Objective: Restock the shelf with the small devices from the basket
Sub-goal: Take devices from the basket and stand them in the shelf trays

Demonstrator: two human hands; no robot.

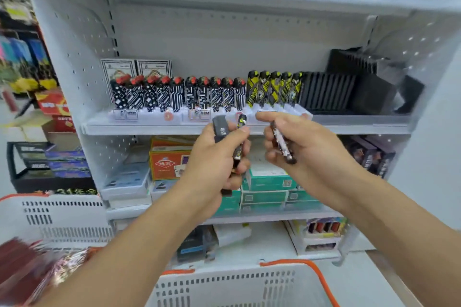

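Note:
My left hand (pixel 219 159) grips a small bunch of devices: a black one (pixel 220 127) sticks up beside a yellow-patterned one (pixel 241 122). My right hand (pixel 296 139) holds a single brown-and-white patterned device (pixel 283 144), tilted, just right of the left hand. Both hands hover in front of the white shelf (pixel 149 127). On that shelf stand rows of black-and-white devices with red tops (pixel 174 93), yellow-and-black devices (pixel 274 88) and plain black ones (pixel 326 91). The white basket with an orange rim (pixel 239 284) sits below my arms.
A second white basket (pixel 64 219) is at the left, with reddish packets (pixel 27 269) in front of it. Lower shelves hold green boxes (pixel 269 182), an orange box (pixel 169 162) and other cartons. The shelf's right side wall (pixel 436 70) is close by.

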